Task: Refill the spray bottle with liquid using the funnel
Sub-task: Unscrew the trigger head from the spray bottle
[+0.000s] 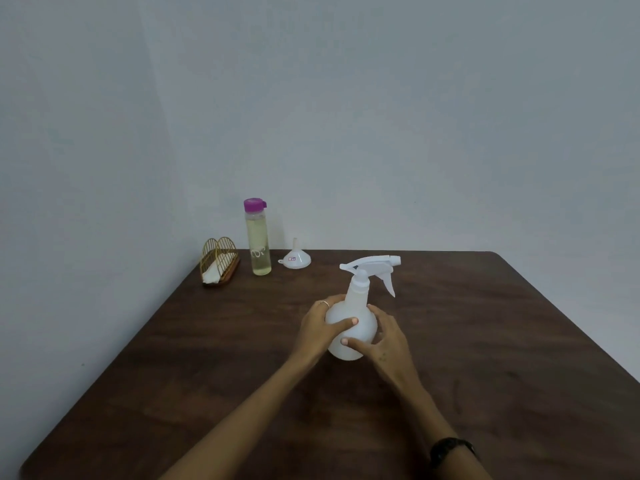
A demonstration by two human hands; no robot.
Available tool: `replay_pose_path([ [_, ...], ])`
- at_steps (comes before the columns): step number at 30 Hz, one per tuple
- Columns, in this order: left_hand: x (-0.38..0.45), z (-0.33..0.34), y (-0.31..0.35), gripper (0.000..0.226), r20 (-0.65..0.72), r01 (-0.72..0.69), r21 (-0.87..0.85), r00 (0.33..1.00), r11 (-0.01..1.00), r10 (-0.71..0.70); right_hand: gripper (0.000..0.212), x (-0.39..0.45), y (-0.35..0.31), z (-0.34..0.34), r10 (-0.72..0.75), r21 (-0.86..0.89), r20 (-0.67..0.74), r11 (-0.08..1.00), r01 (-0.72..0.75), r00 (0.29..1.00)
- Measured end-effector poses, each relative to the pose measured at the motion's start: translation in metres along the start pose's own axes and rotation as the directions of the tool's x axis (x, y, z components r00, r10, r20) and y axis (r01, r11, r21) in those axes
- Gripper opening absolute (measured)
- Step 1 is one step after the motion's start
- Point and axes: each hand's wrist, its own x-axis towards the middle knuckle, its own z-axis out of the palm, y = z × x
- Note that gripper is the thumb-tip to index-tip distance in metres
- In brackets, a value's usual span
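Note:
A white spray bottle (356,306) with its trigger head screwed on stands upright in the middle of the dark wooden table (485,341). My left hand (320,325) wraps its round body from the left, and my right hand (388,344) holds it from the right, thumb across the front. Behind it, at the far edge, a small white funnel (295,259) lies mouth down with its spout up. To the funnel's left stands a tall clear bottle (258,239) of pale yellow liquid with a purple cap, closed.
A gold wire napkin holder (219,259) with a white napkin sits at the table's far left corner. A plain wall rises right behind the table. A black watch is on my right wrist.

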Motion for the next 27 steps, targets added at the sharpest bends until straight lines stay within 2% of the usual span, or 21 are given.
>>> replay_pose_path([
  [7, -0.007, 0.009, 0.001, 0.051, -0.031, 0.041, -0.012, 0.999, 0.999, -0.042, 0.083, -0.015, -0.001, 0.012, 0.039, 0.052, -0.099, 0.998, -0.034, 0.994],
  [13, -0.001, 0.012, -0.002, 0.046, -0.017, 0.039, -0.038, 0.999, 0.998, -0.040, 0.083, -0.017, -0.001, 0.024, 0.035, -0.035, -0.201, 0.998, -0.043, 0.979],
  [17, 0.005, 0.001, -0.010, 0.039, 0.055, 0.044, -0.124, 0.998, 0.991, -0.038, 0.083, -0.020, 0.003, 0.027, 0.042, -0.045, -0.201, 0.998, -0.052, 0.979],
  [22, 0.017, -0.013, -0.011, 0.043, 0.205, 0.066, -0.078, 0.978, 0.995, -0.049, 0.078, -0.037, -0.003, 0.036, 0.058, -0.012, -0.228, 0.998, -0.063, 0.972],
  [25, 0.017, -0.014, -0.010, 0.051, 0.249, 0.057, 0.046, 0.966, 0.997, -0.066, 0.067, -0.046, -0.005, 0.042, 0.058, 0.022, -0.215, 0.998, -0.054, 0.975],
  [27, 0.015, -0.008, -0.006, 0.059, 0.168, 0.060, 0.085, 0.983, 0.995, -0.074, 0.049, -0.049, -0.004, 0.043, -0.009, 0.003, -0.199, 1.000, 0.009, 0.980],
])
